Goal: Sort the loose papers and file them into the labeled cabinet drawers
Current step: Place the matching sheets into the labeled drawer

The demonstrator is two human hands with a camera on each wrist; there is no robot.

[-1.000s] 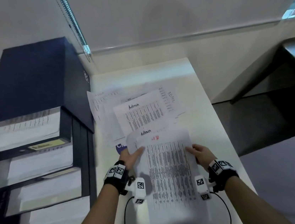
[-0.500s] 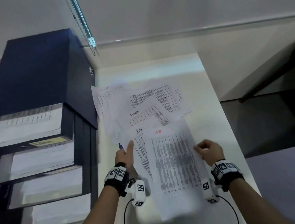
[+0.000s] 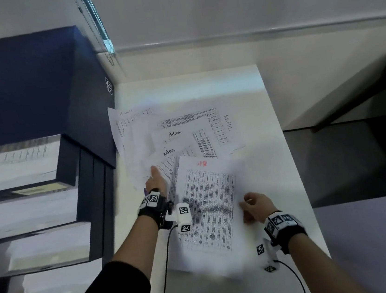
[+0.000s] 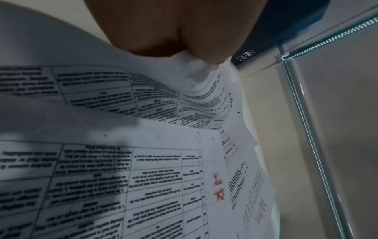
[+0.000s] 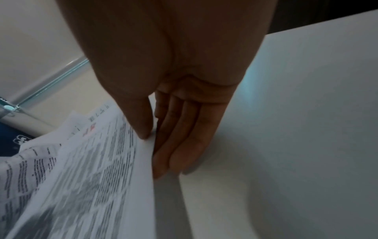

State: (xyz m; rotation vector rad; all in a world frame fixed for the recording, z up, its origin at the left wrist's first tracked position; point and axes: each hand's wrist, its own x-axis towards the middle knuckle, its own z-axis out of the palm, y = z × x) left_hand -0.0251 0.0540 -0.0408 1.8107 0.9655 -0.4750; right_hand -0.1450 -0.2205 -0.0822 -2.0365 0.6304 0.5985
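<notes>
A printed sheet marked in red (image 3: 209, 207) lies tilted over the white table's (image 3: 269, 161) near part. My right hand (image 3: 251, 206) pinches its right edge, thumb on top and fingers under it (image 5: 180, 145). My left hand (image 3: 155, 184) grips a sheet headed "Admin" (image 3: 169, 166) just left of it; the left wrist view shows this Admin sheet (image 4: 163, 97) bunched against the palm. Several more Admin sheets (image 3: 185, 128) lie fanned out behind. The dark blue cabinet (image 3: 34, 88) stands at the left, its drawers pulled open and holding papers.
The top drawer (image 3: 16, 163) carries a yellowish label (image 3: 34, 190) too blurred to read. Right of the table drops a dark gap (image 3: 346, 159). A beaded blind cord (image 3: 96, 24) hangs by the wall behind the cabinet. Cables trail from both wrists.
My left hand has left the red-marked sheet and gone up-left onto the Admin sheet. My right hand has drawn the red-marked sheet toward the right and turned it.
</notes>
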